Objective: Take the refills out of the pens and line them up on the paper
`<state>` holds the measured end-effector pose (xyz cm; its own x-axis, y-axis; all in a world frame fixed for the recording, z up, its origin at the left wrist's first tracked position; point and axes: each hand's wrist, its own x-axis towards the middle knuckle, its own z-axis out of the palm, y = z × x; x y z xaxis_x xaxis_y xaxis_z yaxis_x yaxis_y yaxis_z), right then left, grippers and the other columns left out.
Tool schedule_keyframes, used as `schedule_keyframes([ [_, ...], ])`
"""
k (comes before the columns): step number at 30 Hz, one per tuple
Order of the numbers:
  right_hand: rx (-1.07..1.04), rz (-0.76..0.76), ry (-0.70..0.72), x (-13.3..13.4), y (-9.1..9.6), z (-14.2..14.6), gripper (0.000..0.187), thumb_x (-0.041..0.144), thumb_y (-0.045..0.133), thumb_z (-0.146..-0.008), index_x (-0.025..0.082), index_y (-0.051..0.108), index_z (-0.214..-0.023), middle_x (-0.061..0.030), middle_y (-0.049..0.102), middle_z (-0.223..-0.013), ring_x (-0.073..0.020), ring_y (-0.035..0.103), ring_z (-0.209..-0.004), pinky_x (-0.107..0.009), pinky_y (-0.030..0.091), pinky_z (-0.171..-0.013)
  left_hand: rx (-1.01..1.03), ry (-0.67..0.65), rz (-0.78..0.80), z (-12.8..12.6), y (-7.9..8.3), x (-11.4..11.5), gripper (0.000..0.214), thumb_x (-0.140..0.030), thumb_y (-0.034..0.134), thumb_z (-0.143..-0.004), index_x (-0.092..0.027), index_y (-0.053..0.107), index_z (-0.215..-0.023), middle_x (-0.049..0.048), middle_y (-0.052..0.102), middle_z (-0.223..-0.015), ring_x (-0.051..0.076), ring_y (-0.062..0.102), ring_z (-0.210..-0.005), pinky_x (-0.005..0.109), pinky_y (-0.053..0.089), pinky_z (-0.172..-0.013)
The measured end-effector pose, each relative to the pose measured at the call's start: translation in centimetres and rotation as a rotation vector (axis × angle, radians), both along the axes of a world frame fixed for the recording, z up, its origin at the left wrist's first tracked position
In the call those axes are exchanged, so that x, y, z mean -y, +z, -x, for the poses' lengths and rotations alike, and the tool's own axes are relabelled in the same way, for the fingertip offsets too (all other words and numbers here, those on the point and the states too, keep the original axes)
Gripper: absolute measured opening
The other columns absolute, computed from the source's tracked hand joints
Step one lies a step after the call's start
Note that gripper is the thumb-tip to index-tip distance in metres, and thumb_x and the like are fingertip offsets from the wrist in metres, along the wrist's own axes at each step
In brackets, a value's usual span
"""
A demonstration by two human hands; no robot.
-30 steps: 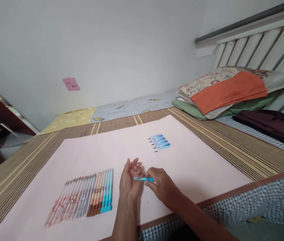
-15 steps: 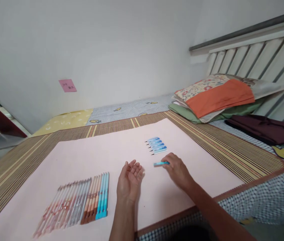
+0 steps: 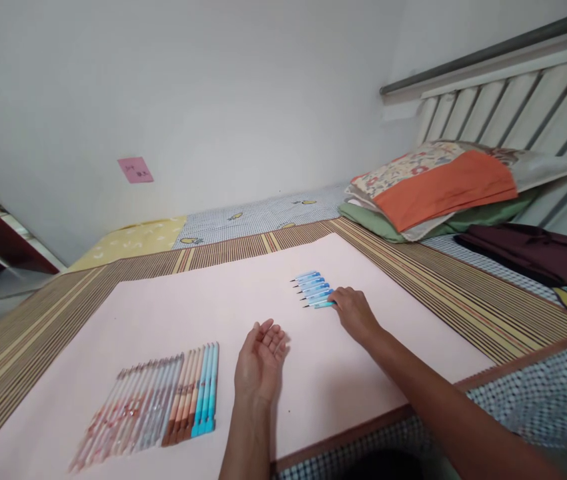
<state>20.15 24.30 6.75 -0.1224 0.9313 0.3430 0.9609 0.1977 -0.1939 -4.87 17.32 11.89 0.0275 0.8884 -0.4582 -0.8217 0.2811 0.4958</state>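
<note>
Pillows (image 3: 443, 193) by a radiator (image 3: 511, 110)
A maroon cloth (image 3: 528, 253) lies just beside them; a pink note (image 3: 135, 170) is on the wall (image 3: 243, 100); a striped mat (image 3: 493, 307) covers part of a checked sheet (image 3: 548, 373).

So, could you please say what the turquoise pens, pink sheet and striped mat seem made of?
Turquoise pens: probably smooth plastic, judging by clean edges, bright colour.
Pink sheet: likely matte paper or card, flat without glare.
Striped mat: perhaps dull woven bamboo or straw, showing fine lines.
</note>
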Motion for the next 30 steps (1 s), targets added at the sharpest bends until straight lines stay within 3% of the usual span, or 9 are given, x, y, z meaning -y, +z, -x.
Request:
schedule_keyframes([
  [10,-0.004,-0.04,0.027,-0.34,-0.17,-0.06,0.024,0.008,0.049,-0.098,0.018,0.07,-0.097,-0.008,0.069,-0.101,-0.0225,0.057,-0.098,-0.034,0.032,-0.083,-0.002,-0.001,0.008,-0.02,-0.05,0.16,0.019,-0.024,0.058,-0.097,-0.01,0.071,-0.092,0.0103,0.072,-0.08,0.017,0.071,-0.071,0.025,0.058,-0.059],
  [30,0.104,-0.083,0.012,-0.8,-0.33,0.26,0.024,0.006,0.048,-0.098,0.017,0.069,-0.091,-0.0075,0.067,-0.096,-0.0221,0.053,-0.092,-0.035,0.028,-0.081,0.005,-0.009,-0.003,-0.01,-0.04,-0.07,0.023,-0.024,0.054,-0.1,-0.009,0.071,-0.092,0.0098,0.072,-0.08,0.017,0.071,-0.069,0.025,0.058,-0.058],
])
